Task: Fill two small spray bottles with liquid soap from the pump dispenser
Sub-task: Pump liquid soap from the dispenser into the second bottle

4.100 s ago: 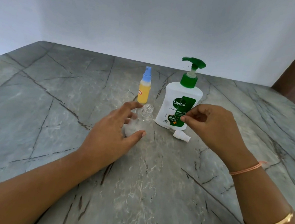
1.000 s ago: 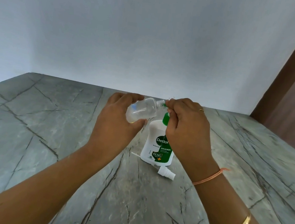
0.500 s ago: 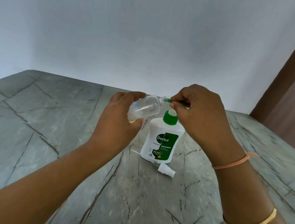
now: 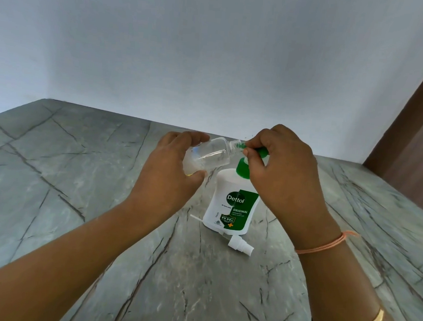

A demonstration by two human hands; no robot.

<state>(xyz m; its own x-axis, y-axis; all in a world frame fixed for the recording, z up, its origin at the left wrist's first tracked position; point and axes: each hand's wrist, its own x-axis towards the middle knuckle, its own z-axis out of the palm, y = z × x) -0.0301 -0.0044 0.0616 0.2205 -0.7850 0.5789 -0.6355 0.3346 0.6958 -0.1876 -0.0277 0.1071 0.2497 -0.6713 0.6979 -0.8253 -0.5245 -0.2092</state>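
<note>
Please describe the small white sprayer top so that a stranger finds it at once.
Find the white Dettol pump dispenser standing on the grey stone table. Right at its base, on the near side, lies the sprayer top. It alone lies flat, small and all white.

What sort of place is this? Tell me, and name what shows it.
Probably a home, though which room is unclear. A grey veined stone counter meets a plain pale wall, a brown wooden panel stands at the right, and a household Dettol pump dispenser sits on the counter.
</note>
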